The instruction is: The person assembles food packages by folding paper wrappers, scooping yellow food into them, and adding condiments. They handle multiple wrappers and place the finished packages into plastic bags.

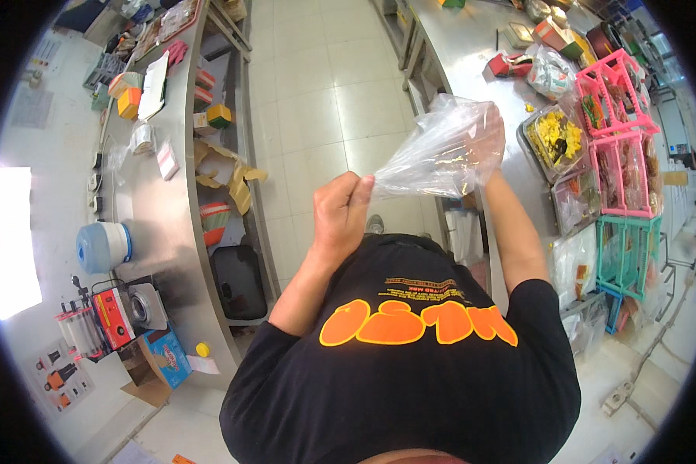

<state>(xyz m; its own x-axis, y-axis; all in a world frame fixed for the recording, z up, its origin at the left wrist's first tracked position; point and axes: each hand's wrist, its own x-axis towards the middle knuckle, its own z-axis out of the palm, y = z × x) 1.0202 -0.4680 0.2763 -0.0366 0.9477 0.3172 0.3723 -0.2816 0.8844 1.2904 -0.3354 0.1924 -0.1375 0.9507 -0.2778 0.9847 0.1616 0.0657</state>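
A thin clear plastic bag (433, 155) stretches between my hands above the gap between the two counters. My left hand (342, 205) is closed in a fist around one gathered end, the thumb pressed on top. At the bag's wide end, my right hand (489, 147) is seen through the film, fingers stretched upward and spreading the plastic. The creased film blurs those fingers, and I cannot tell whether they are inside the bag or behind it. Nothing shows inside the bag.
Right, a steel counter (472, 58) bears a clear tray of yellow food (557, 139), pink baskets (630, 170) and a green basket (626, 255). Left, another counter (158, 224) holds a blue water jug (104, 247) and a red burner (114, 315). A tiled floor (309, 100) lies between.
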